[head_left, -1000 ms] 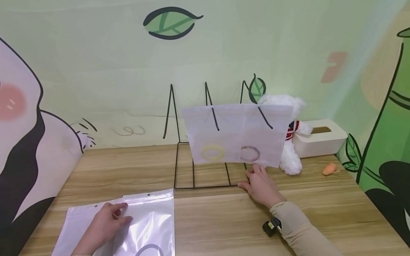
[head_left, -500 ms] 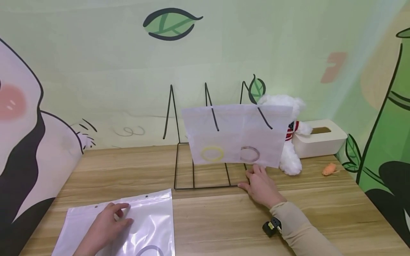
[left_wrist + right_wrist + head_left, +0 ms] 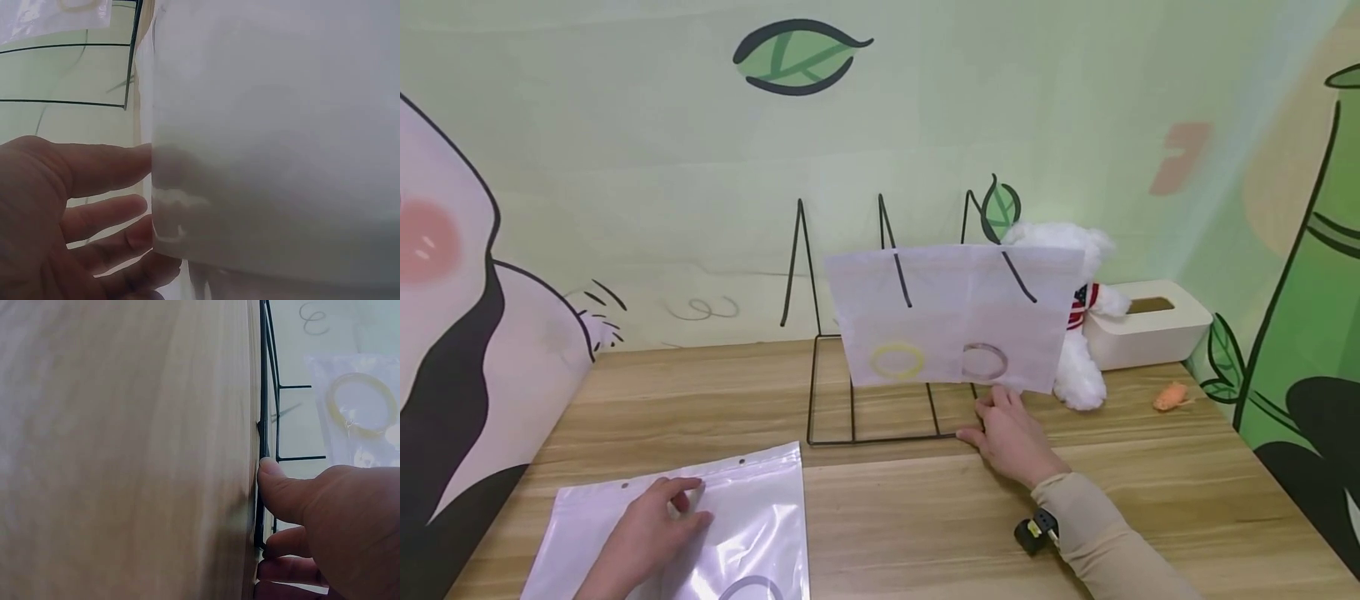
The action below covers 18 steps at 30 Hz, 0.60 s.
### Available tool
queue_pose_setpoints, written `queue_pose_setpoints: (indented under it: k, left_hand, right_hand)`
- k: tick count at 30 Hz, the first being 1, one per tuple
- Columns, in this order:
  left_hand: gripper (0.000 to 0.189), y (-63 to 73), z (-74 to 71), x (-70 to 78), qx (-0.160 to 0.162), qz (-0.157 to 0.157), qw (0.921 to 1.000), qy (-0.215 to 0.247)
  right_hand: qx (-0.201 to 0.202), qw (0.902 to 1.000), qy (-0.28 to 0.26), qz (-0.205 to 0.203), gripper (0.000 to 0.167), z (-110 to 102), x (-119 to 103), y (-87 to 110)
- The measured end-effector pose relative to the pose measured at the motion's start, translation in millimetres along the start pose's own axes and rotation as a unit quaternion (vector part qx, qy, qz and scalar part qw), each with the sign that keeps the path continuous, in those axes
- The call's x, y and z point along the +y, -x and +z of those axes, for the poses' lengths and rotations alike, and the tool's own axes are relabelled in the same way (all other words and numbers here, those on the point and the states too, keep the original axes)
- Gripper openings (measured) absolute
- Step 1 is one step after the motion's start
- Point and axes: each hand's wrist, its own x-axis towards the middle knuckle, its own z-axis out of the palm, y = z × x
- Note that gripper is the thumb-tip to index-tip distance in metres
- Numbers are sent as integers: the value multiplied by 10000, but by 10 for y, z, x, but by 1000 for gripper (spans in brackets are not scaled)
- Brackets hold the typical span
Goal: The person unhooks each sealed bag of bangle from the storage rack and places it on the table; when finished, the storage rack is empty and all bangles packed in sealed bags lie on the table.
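A black wire rack (image 3: 891, 440) stands on the table. From its prongs hang clear zip bags, one with a yellow ring (image 3: 897, 360) and one with a brownish ring (image 3: 985, 360). My right hand (image 3: 1017, 442) holds the rack's front right corner, with the thumb on the bar in the right wrist view. My left hand (image 3: 643, 529) rests on shiny plastic bags (image 3: 756, 508) lying flat at front left, its fingers loosely bent and its thumb apart from the index finger. A greyish ring (image 3: 751, 587) shows through the bag at the lower frame edge.
Behind the hanging bags, a white plush toy (image 3: 1078, 375) sits beside a white tissue box (image 3: 1157, 329). A small orange object (image 3: 1170, 397) lies near the table's right edge. The patterned wall (image 3: 685, 208) rises directly behind the table (image 3: 910, 517).
The right-hand flat bag has shifted slightly left and lines up more evenly with the bag beside it. My left hand has moved very little. My right hand stays at the rack corner.
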Motion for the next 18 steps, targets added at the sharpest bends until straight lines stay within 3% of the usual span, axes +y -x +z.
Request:
queue_pose_setpoints:
  k: [18]
  left_hand:
    - [44,-12,-22,41,-106,-356,9993,-105]
  right_hand:
    - [31,10000,-48,-5,53,6,-3,0]
